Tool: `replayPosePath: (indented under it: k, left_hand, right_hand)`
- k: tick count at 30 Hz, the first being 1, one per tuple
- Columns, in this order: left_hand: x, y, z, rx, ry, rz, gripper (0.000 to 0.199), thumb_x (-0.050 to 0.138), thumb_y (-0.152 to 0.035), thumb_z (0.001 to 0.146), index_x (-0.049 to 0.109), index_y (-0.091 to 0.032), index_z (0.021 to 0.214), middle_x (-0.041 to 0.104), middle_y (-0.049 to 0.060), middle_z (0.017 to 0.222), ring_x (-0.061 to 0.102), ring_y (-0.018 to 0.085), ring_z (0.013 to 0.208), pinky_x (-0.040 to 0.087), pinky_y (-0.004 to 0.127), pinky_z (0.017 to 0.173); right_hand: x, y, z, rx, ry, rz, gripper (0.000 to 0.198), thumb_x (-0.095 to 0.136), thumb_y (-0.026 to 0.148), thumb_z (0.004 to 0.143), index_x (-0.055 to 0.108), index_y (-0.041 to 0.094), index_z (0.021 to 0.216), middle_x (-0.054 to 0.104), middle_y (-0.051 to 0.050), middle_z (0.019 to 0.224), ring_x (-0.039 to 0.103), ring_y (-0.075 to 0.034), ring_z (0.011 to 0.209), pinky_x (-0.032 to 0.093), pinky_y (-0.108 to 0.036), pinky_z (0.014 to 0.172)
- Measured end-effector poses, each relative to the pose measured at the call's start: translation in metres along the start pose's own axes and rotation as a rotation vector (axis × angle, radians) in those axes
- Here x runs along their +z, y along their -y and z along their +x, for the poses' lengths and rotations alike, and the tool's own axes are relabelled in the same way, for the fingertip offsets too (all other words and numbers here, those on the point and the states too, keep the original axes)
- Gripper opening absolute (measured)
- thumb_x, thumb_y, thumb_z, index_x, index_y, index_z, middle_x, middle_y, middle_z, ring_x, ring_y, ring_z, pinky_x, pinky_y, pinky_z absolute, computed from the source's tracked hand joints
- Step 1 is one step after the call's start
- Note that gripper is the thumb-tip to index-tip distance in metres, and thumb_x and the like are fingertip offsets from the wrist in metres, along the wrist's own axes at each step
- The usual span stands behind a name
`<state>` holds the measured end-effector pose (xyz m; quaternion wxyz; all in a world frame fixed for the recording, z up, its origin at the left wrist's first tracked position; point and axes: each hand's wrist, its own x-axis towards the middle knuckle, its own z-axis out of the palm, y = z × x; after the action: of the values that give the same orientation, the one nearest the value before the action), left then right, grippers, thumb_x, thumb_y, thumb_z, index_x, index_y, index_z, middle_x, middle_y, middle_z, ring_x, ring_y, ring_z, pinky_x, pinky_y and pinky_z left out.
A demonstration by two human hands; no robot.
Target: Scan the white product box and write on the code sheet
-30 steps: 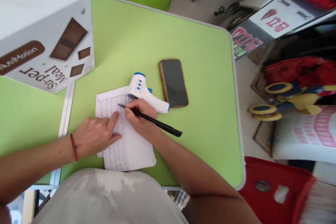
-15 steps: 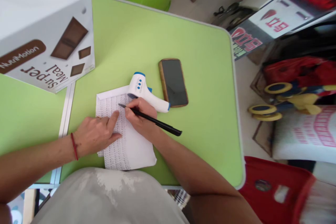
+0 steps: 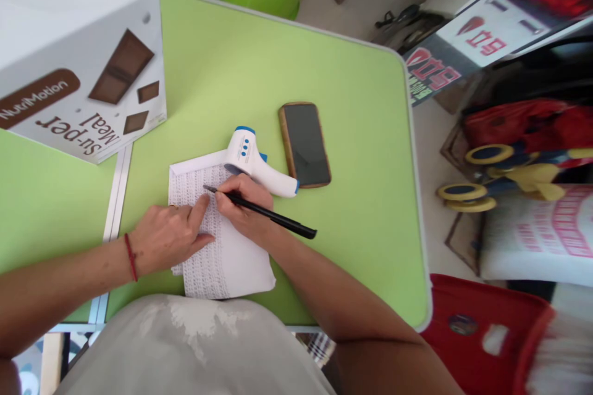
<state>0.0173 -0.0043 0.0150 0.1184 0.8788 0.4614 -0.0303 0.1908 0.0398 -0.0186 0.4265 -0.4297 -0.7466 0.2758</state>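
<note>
Green table (image 3: 259,55) filled most of the head view, rounded corner at far right, pale rim along the edge. A large white carton (image 3: 69,43) printed with brown chocolate squares and upside-down lettering stood on the table's far left corner, well apart from the hands. A white paper sheet (image 3: 231,262), covered down its left half in dense rows of small print, lay flat on the table close to the person's body. Left hand (image 3: 169,234) rested palm down on the sheet's left portion, fingers together and pressed flat, forefinger stretched toward the pen tip; a red cord sat at that wrist. Right hand (image 3: 245,207) lay on the sheet's upper middle, fingers bunched, pinching a black pen (image 3: 266,215) near its tip; the tip touched the printed rows just beside the left forefinger, the barrel slanting back to the right over the table. A white infrared thermometer (image 3: 257,163) with blue trim lay across the sheet's top right corner, just beyond the right hand's knuckles. A dark phone (image 3: 304,145) in a brown case lay screen up, just right of the thermometer; whether they touched could not be told
</note>
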Motion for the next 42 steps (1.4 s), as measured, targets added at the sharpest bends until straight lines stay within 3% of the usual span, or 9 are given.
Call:
replayPosePath:
  k: [42]
  left_hand:
    - [-0.0045, -0.0004, 0.0004, -0.014, 0.044, -0.007, 0.058, 0.059, -0.046, 0.091, 0.048, -0.004, 0.131, 0.072, 0.010, 0.077, 0.069, 0.027, 0.064, 0.047, 0.033, 0.048]
  right_hand:
    - [-0.0013, 0.0002, -0.0010, 0.003, -0.004, -0.022, 0.016, 0.055, 0.012, 0.076, 0.047, 0.023, 0.068, 0.049, 0.007, 0.057, 0.046, -0.008, 0.050, 0.040, -0.023, 0.050]
